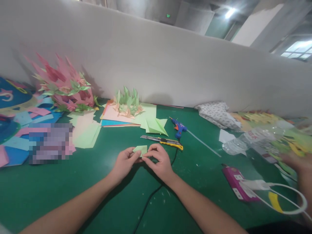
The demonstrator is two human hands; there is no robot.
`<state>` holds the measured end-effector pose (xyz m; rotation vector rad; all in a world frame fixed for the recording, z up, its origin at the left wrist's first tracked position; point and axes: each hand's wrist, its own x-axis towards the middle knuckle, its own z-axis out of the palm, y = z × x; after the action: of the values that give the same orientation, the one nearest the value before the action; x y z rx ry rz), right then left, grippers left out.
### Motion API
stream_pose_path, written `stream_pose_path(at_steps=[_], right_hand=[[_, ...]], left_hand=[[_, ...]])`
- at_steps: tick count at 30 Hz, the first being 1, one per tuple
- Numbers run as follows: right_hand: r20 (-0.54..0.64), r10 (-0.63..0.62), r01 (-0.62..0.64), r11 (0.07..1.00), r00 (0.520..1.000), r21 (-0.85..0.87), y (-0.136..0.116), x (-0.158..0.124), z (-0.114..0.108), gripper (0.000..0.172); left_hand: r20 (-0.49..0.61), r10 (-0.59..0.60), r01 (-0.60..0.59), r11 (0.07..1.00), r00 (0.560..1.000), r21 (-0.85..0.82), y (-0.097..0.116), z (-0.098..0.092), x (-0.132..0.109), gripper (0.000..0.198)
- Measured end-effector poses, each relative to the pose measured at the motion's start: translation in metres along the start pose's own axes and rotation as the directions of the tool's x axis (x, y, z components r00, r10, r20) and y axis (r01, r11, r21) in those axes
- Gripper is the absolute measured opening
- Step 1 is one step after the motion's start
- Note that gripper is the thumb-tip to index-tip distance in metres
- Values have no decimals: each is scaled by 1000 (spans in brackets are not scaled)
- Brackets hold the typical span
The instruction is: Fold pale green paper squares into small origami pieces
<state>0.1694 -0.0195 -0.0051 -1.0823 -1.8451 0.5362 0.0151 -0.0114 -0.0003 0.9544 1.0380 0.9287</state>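
Between my hands is a small light-green piece of paper [143,149], held above the green table. My left hand [127,161] pinches its left side with thumb and fingers. The fingertips of my right hand [159,161] close on its lower right edge. Just beyond my hands lies a yellow-handled utility knife [168,141]. Behind the knife sit a folded light-green paper sheet [154,126] and a blue glue gun [179,126] with a clear glue stick [204,143] out of its back. A green paper crown [128,102] stands on stacked coloured sheets.
Pink paper crowns [70,87] and green sheets [87,131] are at the left, near blue and pink scraps. At the right lie a plastic bottle [253,138], a purple power strip [237,183] with white cables and another person's arm [302,175]. A black cord [149,200] runs under my right arm.
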Motion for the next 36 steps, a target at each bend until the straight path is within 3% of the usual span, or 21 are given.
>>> stream_pose_path(at_steps=[9, 18, 28, 36], right_hand=[[-46, 122, -120, 992, 991, 49, 3, 0, 5, 11], [-43, 125, -123, 991, 991, 43, 4, 0, 5, 13], [-28, 168, -166, 984, 985, 63, 6, -1, 6, 13], [-5, 191, -190, 979, 982, 77, 5, -1, 5, 14]], left_hand=[[59, 3, 0, 999, 998, -49, -5, 1, 2, 26], [71, -10, 15, 997, 997, -71, -4, 2, -1, 29], [72, 6, -7, 1000, 997, 25, -5, 1, -1, 31], [119, 63, -90, 968, 991, 234, -8, -4, 0, 28]])
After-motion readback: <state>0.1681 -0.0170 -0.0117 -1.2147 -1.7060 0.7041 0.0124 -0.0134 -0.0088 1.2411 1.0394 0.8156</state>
